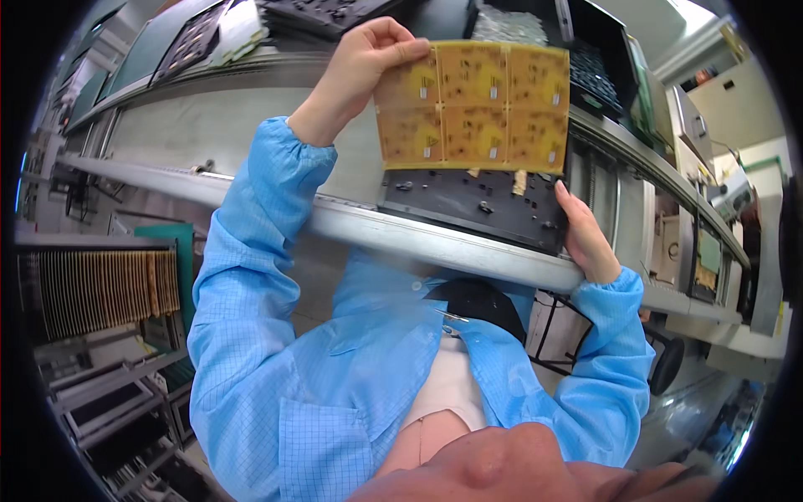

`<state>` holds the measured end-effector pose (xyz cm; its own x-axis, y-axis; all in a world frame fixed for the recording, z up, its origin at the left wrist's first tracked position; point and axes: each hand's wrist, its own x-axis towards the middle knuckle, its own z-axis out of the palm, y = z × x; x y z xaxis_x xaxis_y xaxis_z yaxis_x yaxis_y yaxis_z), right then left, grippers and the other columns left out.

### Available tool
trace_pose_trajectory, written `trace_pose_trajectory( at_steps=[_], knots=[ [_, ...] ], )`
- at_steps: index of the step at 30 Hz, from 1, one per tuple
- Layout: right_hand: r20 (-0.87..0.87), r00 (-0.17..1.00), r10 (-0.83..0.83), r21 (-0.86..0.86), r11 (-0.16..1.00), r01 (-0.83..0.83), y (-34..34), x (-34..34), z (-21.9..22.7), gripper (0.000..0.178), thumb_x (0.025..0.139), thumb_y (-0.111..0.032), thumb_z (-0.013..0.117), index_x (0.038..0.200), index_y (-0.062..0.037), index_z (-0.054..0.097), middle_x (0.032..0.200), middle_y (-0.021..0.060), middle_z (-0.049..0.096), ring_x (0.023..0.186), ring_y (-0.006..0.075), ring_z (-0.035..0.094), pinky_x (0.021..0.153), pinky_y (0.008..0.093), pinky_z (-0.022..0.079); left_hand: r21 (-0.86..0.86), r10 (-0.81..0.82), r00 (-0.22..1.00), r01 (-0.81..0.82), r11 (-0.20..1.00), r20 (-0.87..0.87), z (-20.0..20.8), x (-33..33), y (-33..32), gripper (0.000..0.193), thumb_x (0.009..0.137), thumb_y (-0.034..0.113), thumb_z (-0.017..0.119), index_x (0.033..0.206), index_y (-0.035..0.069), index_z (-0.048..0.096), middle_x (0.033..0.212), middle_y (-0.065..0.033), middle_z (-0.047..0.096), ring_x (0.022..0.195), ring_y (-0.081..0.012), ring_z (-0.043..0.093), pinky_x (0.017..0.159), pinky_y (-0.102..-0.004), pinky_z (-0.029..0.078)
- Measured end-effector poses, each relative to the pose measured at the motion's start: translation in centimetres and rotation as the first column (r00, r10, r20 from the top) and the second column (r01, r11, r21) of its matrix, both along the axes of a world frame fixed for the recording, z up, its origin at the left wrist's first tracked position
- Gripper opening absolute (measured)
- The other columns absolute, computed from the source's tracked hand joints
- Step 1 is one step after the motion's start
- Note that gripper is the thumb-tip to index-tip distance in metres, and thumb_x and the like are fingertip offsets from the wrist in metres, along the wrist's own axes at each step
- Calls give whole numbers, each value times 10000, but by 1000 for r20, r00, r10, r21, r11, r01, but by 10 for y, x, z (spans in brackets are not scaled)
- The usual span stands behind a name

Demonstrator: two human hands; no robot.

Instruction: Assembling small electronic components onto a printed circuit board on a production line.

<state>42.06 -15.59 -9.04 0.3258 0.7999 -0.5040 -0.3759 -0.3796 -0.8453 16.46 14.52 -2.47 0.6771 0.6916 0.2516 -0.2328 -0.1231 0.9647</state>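
Observation:
A yellow-brown circuit board panel (474,107), divided into several like sections with small white labels, is tilted up above the conveyor. My left hand (372,71) pinches it at the upper left corner, thumb on the near face. Below and partly behind the panel lies a flat black tray (456,201) with cut-outs and small dark parts on it. At the tray's right edge is my right hand (588,234), its thumb pointing up along the side and its fingers partly hidden. The hand appears to grip that edge.
Metal conveyor rails (435,233) run across in front of me. Behind stand black bins (585,63) of small parts and clear bags (510,27). A rack of upright boards (100,293) is at the left. Further boards (707,259) stand at the right.

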Motion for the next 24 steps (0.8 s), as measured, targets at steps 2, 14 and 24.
trace_pose_trajectory(
  at_steps=[2, 14, 24],
  knots=[
    [78, 997, 9, -12, 1000, -8, 2, 6, -6, 549, 1053, -492, 510, 1366, -44, 558, 1310, 90, 634, 1204, 185, 581, 1042, 373, 451, -26, -66, 997, 65, 998, -37, -8, 11, -3, 191, 894, 192, 798, 919, 48, 676, 839, -9, 682, 777, -67, 620, 712, -220, 497],
    [221, 965, -143, 41, 990, 138, -19, -8, 0, 573, 1036, -557, 502, 1308, -60, 584, 1225, 51, 618, 1108, 155, 562, 944, 330, 432, 11, -192, 941, 203, 979, -280, -25, 25, -12, 223, 906, 239, 793, 898, 63, 658, 807, 19, 635, 759, -47, 579, 704, -205, 475],
    [636, 752, -175, 224, 974, 37, -21, -5, -17, 476, 999, -289, 669, 1373, -30, 531, 1269, 94, 606, 1152, 182, 576, 969, 336, 491, 496, 110, 930, 85, 864, -350, -41, 38, -27, 271, 853, 267, 814, 879, 38, 671, 819, -85, 697, 713, -186, 660, 660, -305, 519]
  ],
)
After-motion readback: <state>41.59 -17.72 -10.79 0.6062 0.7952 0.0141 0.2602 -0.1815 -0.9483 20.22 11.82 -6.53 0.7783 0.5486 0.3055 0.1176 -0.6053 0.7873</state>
